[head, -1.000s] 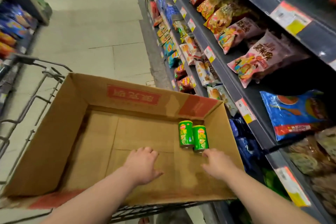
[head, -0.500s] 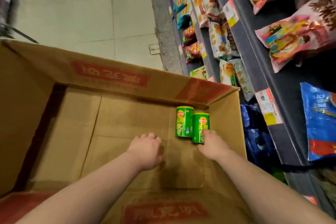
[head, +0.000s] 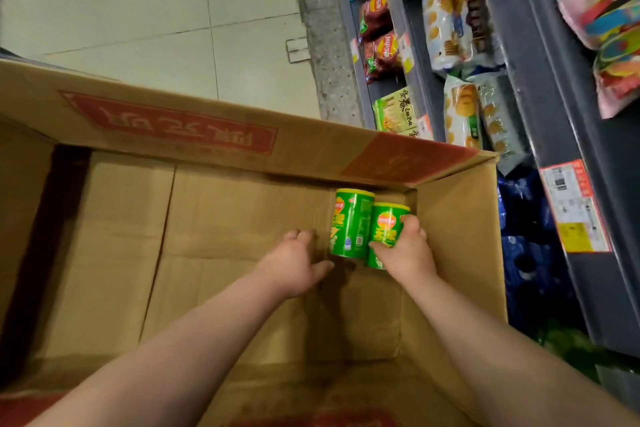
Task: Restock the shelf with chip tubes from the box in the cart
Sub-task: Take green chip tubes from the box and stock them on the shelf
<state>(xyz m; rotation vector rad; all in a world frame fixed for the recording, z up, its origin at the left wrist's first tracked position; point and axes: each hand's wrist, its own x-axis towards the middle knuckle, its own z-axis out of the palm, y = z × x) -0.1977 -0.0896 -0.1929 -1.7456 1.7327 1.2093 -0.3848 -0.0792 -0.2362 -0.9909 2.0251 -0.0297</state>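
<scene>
A large brown cardboard box with red printed panels fills the lower part of the head view, its flaps open. Two green cylindrical chip tubes with yellow rims lie together in its far right corner, side by side and touching. The right tube is nearest the box's right wall, and the left tube is just beside it.

The right hand is clamped on the right tube, the thumb across its label and the fingers curled round the far side. The left hand holds nothing. Its fingers are loosely spread and apart, low over the box floor just beside the left tube, with the thumb pointing towards that tube. It possibly brushes the cardboard, though the angle does not settle that.

To the right of the box stands a dark grey metal shelf stocked with snack bags, among them a pale biscuit bag. A red and yellow price tag sits on the shelf edge. Pale floor tiles show beyond the box
</scene>
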